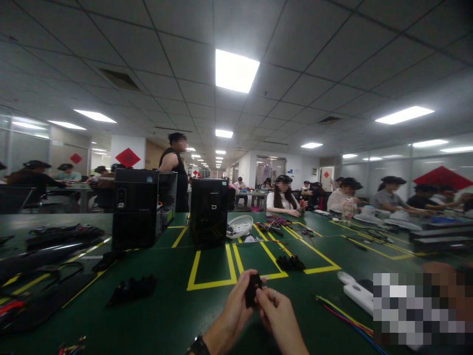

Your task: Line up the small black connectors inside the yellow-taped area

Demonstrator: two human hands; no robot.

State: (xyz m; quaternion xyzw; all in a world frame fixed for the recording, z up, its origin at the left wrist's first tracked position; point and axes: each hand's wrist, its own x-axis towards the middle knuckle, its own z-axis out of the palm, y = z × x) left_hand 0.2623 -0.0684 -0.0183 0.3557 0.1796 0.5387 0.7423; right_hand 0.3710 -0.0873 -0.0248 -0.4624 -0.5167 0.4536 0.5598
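Note:
My left hand [236, 305] is closed around a small black block-like part [253, 291], held up above the green table near its front edge. With fingers pinched at the lower right side of that part, my right hand [277, 310] touches it; a ring shows on one finger. Whether a smaller piece sits between the right fingertips is hidden. Left of my hands lies a cluster of small black parts [133, 290]. A second black cluster [291, 263] rests beyond them, to the right.
Two black computer cases [135, 209] stand toward the back left. Behind my hands are a white basket [240, 226] and tangled wires [275, 224]. Coloured cables [347, 318] and a white device [356, 293] lie right. Black cables cover the left side. Several people sit around.

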